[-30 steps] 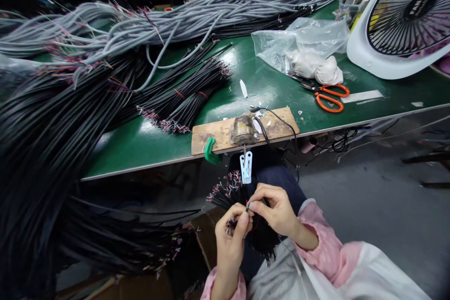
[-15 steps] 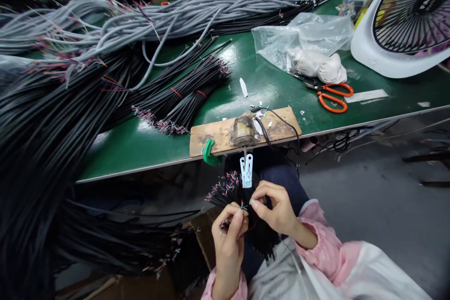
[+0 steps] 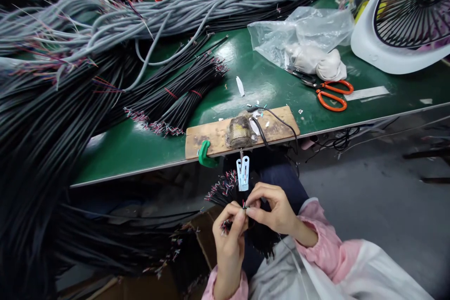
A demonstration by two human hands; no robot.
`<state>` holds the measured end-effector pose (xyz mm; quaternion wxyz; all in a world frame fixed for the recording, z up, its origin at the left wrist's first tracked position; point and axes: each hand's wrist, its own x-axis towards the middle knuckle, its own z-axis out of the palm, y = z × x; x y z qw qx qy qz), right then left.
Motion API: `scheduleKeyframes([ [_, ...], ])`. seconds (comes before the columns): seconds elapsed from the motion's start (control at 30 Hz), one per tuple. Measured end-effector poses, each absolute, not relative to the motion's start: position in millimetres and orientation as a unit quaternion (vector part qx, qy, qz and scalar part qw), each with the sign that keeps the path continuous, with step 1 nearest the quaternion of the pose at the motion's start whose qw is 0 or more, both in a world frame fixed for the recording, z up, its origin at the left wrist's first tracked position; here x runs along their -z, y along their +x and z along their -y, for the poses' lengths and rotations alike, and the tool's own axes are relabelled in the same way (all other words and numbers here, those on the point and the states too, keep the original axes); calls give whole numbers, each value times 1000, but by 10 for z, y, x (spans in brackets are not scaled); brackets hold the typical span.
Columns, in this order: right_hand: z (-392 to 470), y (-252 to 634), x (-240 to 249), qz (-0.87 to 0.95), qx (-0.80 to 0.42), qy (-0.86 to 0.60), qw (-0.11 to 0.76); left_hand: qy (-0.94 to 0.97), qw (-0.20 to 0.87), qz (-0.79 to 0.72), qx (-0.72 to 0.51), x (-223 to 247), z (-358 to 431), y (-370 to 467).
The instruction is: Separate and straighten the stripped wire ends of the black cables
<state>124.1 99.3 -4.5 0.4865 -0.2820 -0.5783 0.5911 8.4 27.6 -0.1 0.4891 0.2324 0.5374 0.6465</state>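
My left hand (image 3: 230, 229) pinches the end of a black cable, where thin coloured wires (image 3: 243, 204) stick up between the fingertips. Thumb and forefinger of my right hand (image 3: 270, 206) are closed on those same wires, meeting the left fingertips. Just above both hands hangs a light-blue clothespin (image 3: 243, 173) on the shaft of a small motor (image 3: 240, 131). Beneath my hands, a bundle of black cables (image 3: 221, 190) with red and white wire ends lies over my lap, partly hidden by the fingers.
The motor sits on a wooden board (image 3: 207, 132) held by a green clamp (image 3: 206, 154) at the table edge. Orange-handled scissors (image 3: 332, 96), a plastic bag (image 3: 274, 37) and a white fan (image 3: 372, 56) are to the right. Black cable bundles (image 3: 176, 93) and grey cables (image 3: 190, 7) cover the left and back.
My right hand has moved left, and its fingertips now meet the wires at my left hand. The whole view has shifted slightly.
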Motion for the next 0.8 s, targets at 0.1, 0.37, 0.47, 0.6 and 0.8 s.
scheduleKeyframes([
  [0.1,-995,1251,34,585,-578,-299,484,248,484,-534,-647,0,-282,92],
  [0.37,-947,1240,27,600,-562,-329,465,292,449,-558,-634,-15,-282,118],
  [0.47,-922,1208,22,594,-550,-348,473,298,438,-559,-638,-2,-290,127],
  [0.6,-904,1183,22,588,-553,-346,479,276,443,-549,-652,1,-300,143],
  [0.8,-899,1208,-5,642,-495,-319,492,225,456,-551,-662,-17,-285,158],
])
